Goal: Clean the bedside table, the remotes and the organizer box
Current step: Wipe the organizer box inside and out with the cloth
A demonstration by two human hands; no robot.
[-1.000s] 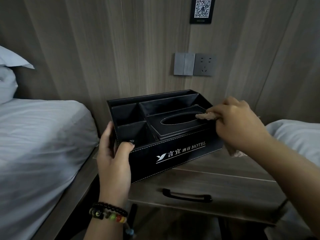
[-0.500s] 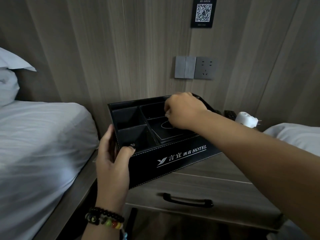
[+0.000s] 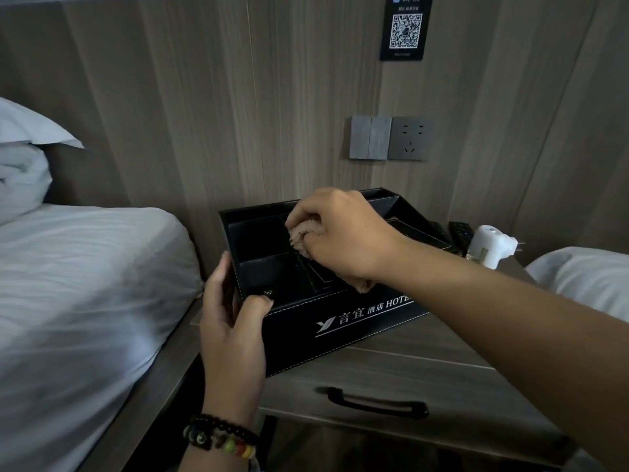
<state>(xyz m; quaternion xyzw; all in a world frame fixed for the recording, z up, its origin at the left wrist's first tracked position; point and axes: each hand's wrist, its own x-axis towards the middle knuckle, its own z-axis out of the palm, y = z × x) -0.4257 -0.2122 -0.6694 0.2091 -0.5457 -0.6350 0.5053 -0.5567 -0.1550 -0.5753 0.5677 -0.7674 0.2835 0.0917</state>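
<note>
A black organizer box [image 3: 340,338] with white hotel lettering sits tilted at the left front of the wooden bedside table [image 3: 425,349]. My left hand [image 3: 231,321] grips the box's near-left corner, thumb hooked over the rim. My right hand [image 3: 340,233] is inside the box, shut on a crumpled tan cloth [image 3: 303,233] pressed against the divider between the compartments. The tissue slot is hidden under my right hand. A black remote [image 3: 461,233] lies at the back of the table, behind the box.
A small white plug-in device [image 3: 490,245] stands beside the remote. Beds with white linen flank the table left [image 3: 85,284] and right [image 3: 585,277]. The table drawer has a black handle [image 3: 374,403]. Switches and a socket [image 3: 391,137] sit on the wood wall.
My right hand has moved with the cloth from the box's right rim leftward across the top to the middle dividers. My left hand keeps its grip on the corner.
</note>
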